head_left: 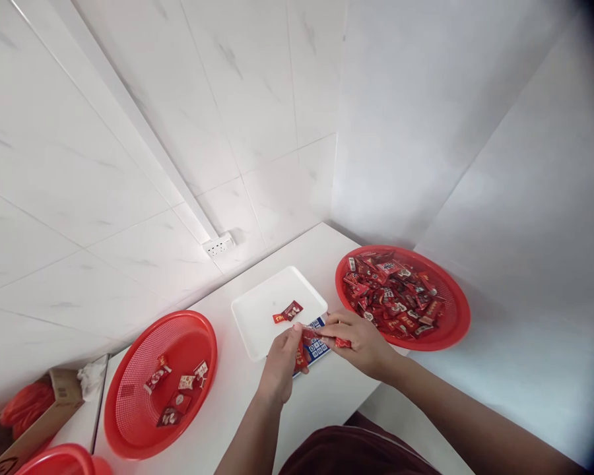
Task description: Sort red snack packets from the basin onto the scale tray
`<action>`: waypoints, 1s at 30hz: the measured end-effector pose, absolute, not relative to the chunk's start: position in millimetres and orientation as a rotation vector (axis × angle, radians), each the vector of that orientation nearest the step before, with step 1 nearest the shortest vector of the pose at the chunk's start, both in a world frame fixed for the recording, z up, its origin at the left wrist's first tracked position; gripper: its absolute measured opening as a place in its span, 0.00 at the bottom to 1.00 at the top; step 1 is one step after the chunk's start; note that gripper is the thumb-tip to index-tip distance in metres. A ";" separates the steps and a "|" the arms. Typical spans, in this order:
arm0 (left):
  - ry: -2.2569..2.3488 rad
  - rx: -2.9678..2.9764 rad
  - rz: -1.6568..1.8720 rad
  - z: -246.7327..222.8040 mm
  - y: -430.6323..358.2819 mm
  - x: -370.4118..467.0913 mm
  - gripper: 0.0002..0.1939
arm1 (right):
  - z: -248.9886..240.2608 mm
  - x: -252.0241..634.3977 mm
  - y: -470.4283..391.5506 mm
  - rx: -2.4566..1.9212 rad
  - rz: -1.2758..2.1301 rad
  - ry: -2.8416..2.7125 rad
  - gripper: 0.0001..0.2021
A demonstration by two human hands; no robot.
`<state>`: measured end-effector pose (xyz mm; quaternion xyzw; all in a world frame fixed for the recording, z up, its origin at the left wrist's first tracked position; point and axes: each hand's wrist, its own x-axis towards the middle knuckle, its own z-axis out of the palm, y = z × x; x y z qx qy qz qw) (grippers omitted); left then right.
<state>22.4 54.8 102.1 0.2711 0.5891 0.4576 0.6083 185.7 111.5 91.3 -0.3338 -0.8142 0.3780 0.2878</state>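
My left hand point(278, 364) is closed around a red snack packet point(301, 356), its thumb on top. Close beside it, my right hand point(359, 343) has its fingers bent around another red packet point(343, 343), whose end pokes out below them. More red wrapping shows between the two hands, but I cannot tell how many packets there are. Both hands are over the blue keypad point(319, 351) of a weighing scale and hide part of it. On the scale's white tray point(250, 330) lie dark red and bright red packets point(290, 311), touching each other.
To the right stands a red basket point(458, 316) heaped with red packets point(396, 297). A red mesh basket point(129, 369) on the left holds several packets. Farther left are a cardboard box point(64, 392) with red plastic inside and another red container point(62, 458). A socket strip point(219, 246) is on the wall.
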 end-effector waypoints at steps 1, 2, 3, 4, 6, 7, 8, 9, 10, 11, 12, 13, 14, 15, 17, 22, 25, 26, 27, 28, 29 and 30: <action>1.359 0.625 1.062 103.0 55.5 23.4 0.25 | 89.7 184.9 110.2 -0.868 0.988 -2.202 0.12; 1.350 0.619 1.075 103.6 56.1 24.1 0.24 | 88.6 184.3 109.2 -0.853 0.988 -2.212 0.11; 1.337 0.610 1.094 103.9 56.5 24.3 0.23 | 87.8 183.8 108.5 -0.850 1.015 -2.202 0.11; 1.316 0.600 1.118 103.7 56.6 23.9 0.23 | 87.4 183.5 108.2 -0.865 1.067 -2.166 0.11; 1.272 0.592 1.154 102.3 56.1 21.5 0.23 | 87.5 183.8 109.2 -0.954 1.234 -2.012 0.13; 1.253 0.593 1.161 101.3 55.6 19.8 0.23 | 87.7 184.3 110.3 -1.018 1.332 -1.900 0.15; 1.233 0.596 1.155 100.3 55.1 18.0 0.22 | 87.8 184.8 111.7 -1.082 1.428 -1.780 0.17; 1.214 0.602 1.138 99.5 54.5 16.5 0.22 | 87.8 185.2 113.2 -1.137 1.516 -1.670 0.19; 1.197 0.611 1.109 98.9 54.1 15.3 0.21 | 87.5 185.4 114.5 -1.169 1.608 -1.586 0.20; 1.182 0.624 1.078 98.7 53.8 14.5 0.21 | 87.1 185.3 115.5 -1.178 1.713 -1.530 0.21; 1.167 0.639 1.052 98.9 53.6 14.2 0.21 | 86.5 184.9 115.9 -1.167 1.826 -1.496 0.21; 1.155 0.652 1.037 99.3 53.5 14.2 0.21 | 85.8 184.1 115.9 -1.146 1.936 -1.474 0.21; 1.148 0.660 1.034 99.8 53.5 14.4 0.21 | 85.2 183.0 115.4 -1.122 2.032 -1.453 0.21; 1.143 0.662 1.037 100.3 53.6 14.8 0.21 | 84.7 181.6 114.7 -1.104 2.097 -1.431 0.20; 1.139 0.660 1.048 101.0 53.9 15.6 0.20 | 84.5 178.6 113.4 -1.098 2.124 -1.387 0.19; 1.213 0.696 1.054 98.1 56.0 14.0 0.20 | 87.4 175.2 115.5 -1.153 2.085 -1.361 0.16; 1.282 0.725 1.062 94.2 57.8 11.4 0.20 | 88.2 175.7 117.9 -1.152 2.098 -1.375 0.15; 1.301 0.740 1.058 92.9 58.2 10.6 0.20 | 88.1 175.7 118.4 -1.146 2.104 -1.380 0.14; 1.315 0.755 1.056 91.6 58.5 10.0 0.19 | 88.0 175.6 118.7 -1.141 2.110 -1.385 0.14; 1.326 0.769 1.055 90.5 58.7 9.4 0.19 | 87.7 175.3 119.1 -1.138 2.117 -1.386 0.14; 1.336 0.778 1.059 89.6 58.7 9.1 0.19 | 87.3 174.9 119.5 -1.133 2.123 -1.386 0.15; 1.345 0.782 1.064 88.9 58.7 9.0 0.19 | 86.9 174.4 119.9 -1.127 2.127 -1.385 0.15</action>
